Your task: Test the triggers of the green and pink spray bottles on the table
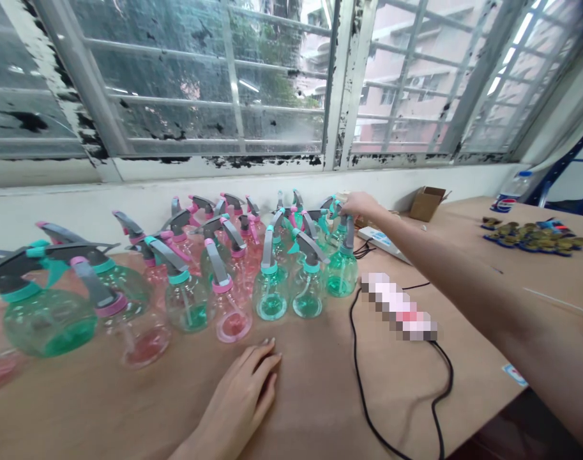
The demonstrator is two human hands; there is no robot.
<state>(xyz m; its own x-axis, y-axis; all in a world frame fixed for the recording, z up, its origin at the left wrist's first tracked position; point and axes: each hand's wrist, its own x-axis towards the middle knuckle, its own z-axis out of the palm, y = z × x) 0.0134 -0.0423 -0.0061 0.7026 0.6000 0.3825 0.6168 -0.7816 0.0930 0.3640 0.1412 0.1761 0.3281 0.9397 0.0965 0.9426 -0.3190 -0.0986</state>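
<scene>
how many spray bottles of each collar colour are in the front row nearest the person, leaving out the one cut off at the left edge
Teal-collared spray bottles: 5
Pink-collared spray bottles: 2
Total: 7

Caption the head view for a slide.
Left hand on the tabletop, right hand at the back of clustered pink and teal trigger spray bottles.

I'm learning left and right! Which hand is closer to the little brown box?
The right hand: it is left of the brown box. The left hand rests on the table, farther away, toward the front.
</scene>
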